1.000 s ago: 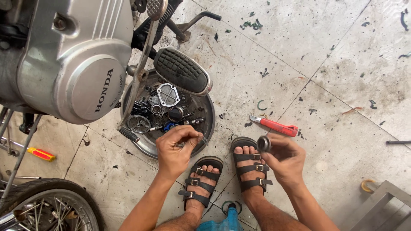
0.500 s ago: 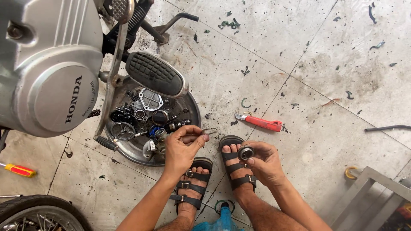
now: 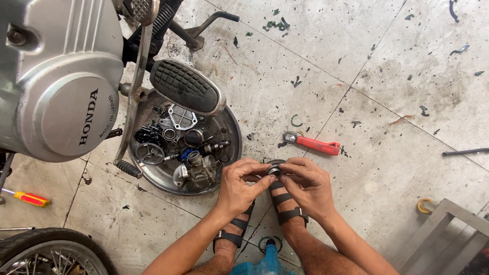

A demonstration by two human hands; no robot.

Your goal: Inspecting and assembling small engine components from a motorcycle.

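Stained concrete floor under us; our left hand and right hand both pinch a small round metal part, beside a parts pan.

Both forearms are coming up from the bottom edge of view, converging toward centre. Left hand is curling, thumb and index fingertips pinching inward at the meeting pt. Right hand is mirroring it, fingers bent, knuckles up, tips pressing against the left's. Wrists are angling inward, hands touching above the sandalled feet.
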